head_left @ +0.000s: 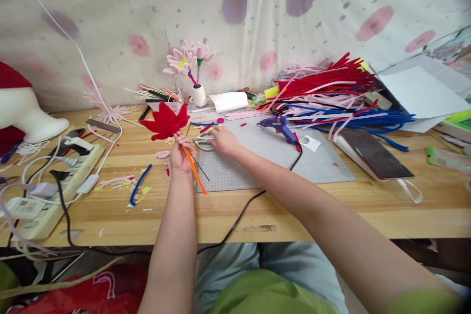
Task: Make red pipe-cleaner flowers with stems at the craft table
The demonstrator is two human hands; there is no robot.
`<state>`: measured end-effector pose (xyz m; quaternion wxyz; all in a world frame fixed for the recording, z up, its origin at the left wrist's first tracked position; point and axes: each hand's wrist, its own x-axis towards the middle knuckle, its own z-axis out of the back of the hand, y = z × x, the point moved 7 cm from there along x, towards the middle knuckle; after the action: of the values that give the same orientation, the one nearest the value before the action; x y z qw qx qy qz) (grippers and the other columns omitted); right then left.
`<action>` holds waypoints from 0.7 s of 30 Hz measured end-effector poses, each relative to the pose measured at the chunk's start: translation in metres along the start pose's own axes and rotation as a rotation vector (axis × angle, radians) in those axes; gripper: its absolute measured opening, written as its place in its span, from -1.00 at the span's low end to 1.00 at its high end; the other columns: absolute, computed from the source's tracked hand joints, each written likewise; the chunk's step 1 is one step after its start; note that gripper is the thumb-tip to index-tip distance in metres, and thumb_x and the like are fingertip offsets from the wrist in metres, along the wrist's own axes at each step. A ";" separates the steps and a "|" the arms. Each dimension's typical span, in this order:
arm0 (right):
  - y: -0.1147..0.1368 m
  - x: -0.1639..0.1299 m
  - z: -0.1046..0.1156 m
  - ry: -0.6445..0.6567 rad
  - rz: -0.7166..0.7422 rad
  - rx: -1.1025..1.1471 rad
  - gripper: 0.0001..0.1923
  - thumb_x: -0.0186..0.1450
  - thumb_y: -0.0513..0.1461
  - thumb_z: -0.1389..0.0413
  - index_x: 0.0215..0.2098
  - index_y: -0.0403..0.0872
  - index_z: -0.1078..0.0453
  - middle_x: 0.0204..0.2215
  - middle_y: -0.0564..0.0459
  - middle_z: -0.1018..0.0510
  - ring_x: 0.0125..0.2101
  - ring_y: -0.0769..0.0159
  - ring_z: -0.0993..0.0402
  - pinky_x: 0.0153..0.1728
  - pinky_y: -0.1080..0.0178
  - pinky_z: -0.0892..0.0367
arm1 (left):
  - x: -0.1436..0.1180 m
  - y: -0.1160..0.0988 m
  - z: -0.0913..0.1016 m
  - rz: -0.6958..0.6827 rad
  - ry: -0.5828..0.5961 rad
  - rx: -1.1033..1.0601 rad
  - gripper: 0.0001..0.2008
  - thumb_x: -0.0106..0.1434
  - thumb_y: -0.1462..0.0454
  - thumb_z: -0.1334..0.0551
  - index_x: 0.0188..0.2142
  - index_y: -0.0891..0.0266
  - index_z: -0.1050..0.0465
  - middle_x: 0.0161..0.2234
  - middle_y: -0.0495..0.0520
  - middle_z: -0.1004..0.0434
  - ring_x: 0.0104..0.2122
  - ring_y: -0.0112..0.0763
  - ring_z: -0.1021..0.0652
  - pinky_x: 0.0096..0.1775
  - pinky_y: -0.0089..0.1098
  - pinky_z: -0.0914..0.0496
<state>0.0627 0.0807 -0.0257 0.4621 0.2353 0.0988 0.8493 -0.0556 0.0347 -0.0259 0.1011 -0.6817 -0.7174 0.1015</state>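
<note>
My left hand (181, 153) is closed round the stem of a red pipe-cleaner flower (165, 121), whose fuzzy petals spread above the fingers. An orange pipe cleaner (196, 170) slants down from the same hand, and a thin dark rod (201, 170) runs beside it. My right hand (222, 141) reaches across to the left part of the grey cutting mat (243, 167). Its fingers are bent onto the pale handles of a pair of scissors (202, 142); the fingertips are partly hidden. Just behind that hand lie a blue pipe cleaner (204, 124) and a small pink round piece (220, 120).
A blue glue gun (277, 126) rests on the mat, its black cable (243, 213) crossing the table's front edge. Bundled pipe cleaners (331, 83) and a phone (377, 153) are on the right. Pink flowers stand in a white vase (199, 95). Left is a power strip (61, 194).
</note>
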 end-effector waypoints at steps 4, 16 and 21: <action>-0.011 -0.036 0.047 0.034 0.060 0.118 -0.81 0.27 -0.23 0.02 -0.26 -0.12 -0.41 -0.28 -0.04 -0.47 -0.21 0.33 -0.33 -0.15 0.28 -0.18 | -0.001 0.032 0.001 0.194 -0.125 0.040 -0.76 0.32 0.33 0.04 -0.40 0.32 -0.33 -0.61 -0.10 -0.26 -0.61 -0.78 -0.36 -0.55 -0.82 -0.27; -0.210 -0.119 0.165 0.212 -0.612 -0.083 -0.80 0.17 -0.18 0.00 -0.36 -0.09 -0.42 -0.40 0.01 -0.52 -0.40 0.32 -0.38 -0.38 0.30 -0.20 | 0.006 0.061 0.026 0.105 -0.304 0.656 -0.91 0.11 0.38 -0.23 -0.50 0.37 -0.41 -0.65 -0.05 -0.36 -0.68 -0.67 -0.36 -0.65 -0.66 -0.25; -0.223 -0.105 0.162 -0.021 -0.463 -0.477 -0.80 0.18 -0.28 0.02 -0.36 -0.17 -0.43 -0.30 -0.19 -0.49 -0.23 0.18 -0.31 -0.26 0.21 -0.12 | 0.004 0.064 0.026 0.092 -0.280 0.708 -0.92 0.07 0.37 -0.27 -0.51 0.38 -0.44 -0.67 -0.04 -0.37 -0.70 -0.65 -0.37 -0.63 -0.62 -0.29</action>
<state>0.3551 0.1082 -0.0035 0.6859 0.1006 -0.0568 0.7184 -0.0021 0.0417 -0.0686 0.2267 -0.6156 -0.6135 0.4397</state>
